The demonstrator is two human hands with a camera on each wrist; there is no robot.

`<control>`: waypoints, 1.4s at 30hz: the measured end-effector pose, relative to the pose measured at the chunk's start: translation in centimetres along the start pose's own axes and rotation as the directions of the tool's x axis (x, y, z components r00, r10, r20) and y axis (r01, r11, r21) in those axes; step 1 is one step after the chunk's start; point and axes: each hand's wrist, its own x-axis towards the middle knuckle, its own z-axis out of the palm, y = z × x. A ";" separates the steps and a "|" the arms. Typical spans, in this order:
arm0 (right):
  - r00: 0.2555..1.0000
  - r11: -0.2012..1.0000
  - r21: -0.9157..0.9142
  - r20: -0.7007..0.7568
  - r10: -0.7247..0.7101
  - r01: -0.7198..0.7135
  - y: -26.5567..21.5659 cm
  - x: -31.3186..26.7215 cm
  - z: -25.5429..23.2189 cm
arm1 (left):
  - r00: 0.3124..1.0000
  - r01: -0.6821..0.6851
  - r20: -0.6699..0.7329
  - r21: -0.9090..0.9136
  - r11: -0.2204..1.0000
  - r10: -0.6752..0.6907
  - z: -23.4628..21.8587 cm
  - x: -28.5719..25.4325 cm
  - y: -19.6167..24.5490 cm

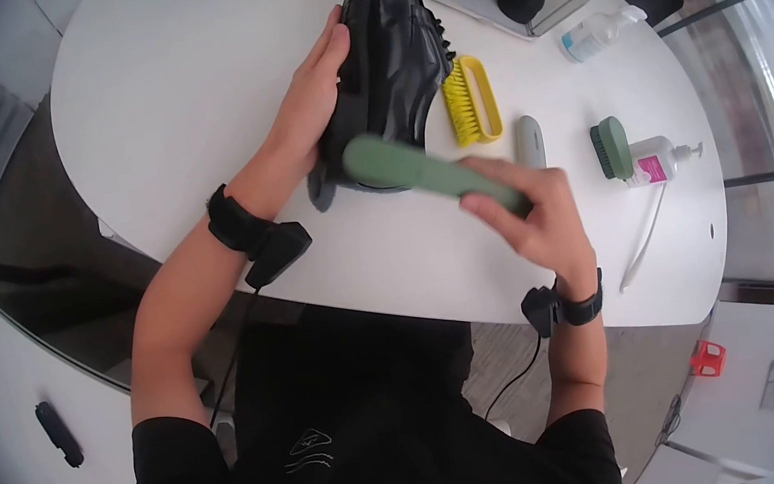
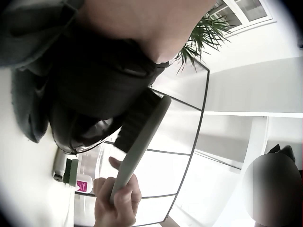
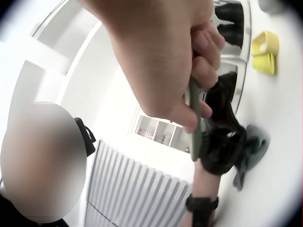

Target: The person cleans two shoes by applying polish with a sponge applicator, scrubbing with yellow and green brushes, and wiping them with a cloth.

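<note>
A black leather shoe (image 1: 388,69) is held at a tilt over the white table. My left hand (image 1: 309,102) grips it along its left side, thumb uppermost. My right hand (image 1: 534,213) holds a green long-handled brush (image 1: 405,166), whose head overlaps the near end of the shoe in the head view. In the left wrist view, the dark bristles (image 2: 137,118) face the shoe. The right wrist view shows my fingers wrapped around the brush handle (image 3: 193,94). A dark grey cloth (image 3: 257,144) lies beneath the shoe, mostly hidden in the head view.
Right of the shoe are a yellow brush (image 1: 484,97), a grey rounded object (image 1: 529,143) and a small green brush (image 1: 616,148). Pump bottles (image 1: 586,38) and a thin white stick (image 1: 644,237) lie farther right. Behind, a white box (image 1: 562,6) contains black rounded items.
</note>
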 end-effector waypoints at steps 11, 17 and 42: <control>0.989 0.990 -0.003 -0.042 -0.144 0.144 0.9 -0.9 0.9 | 0.960 0.275 0.101 -0.197 0.941 -0.259 -1.1 0.4 0.7; 0.995 0.993 0.091 -0.069 -0.073 0.079 1.5 -1.2 0.4 | 0.953 0.295 0.120 -0.182 0.938 -0.277 -0.8 0.0 0.6; 0.967 0.964 -0.143 -0.154 0.203 -0.225 3.1 0.9 7.1 | 0.941 0.201 0.320 -0.258 0.945 -0.113 -0.5 -0.7 0.7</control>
